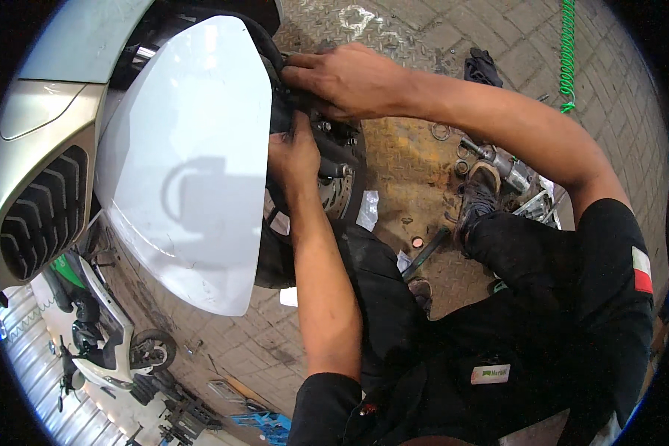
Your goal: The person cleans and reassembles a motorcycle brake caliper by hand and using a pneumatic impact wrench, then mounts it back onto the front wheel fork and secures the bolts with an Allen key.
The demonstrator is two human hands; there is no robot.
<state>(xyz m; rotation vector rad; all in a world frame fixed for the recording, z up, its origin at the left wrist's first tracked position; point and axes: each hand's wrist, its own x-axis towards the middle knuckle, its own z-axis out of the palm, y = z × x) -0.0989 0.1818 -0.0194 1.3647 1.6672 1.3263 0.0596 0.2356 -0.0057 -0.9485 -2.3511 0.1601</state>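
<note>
A: What's in our left hand [297, 154] and right hand [340, 80]?
B: Can't tell; grips hidden beside the white panel [201, 126]. Black tube [332, 169] lies just right of our left hand, the nearer one, axis roughly left-right.

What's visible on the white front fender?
The white front fender is a smooth, glossy, curved shell, apparently plastic, tapering toward both ends, with faint marks near its lower left edge. A grey shadow falls across it. In the picture it lies left of the brake disc. The left hand is at its right edge; contact is unclear.
</note>
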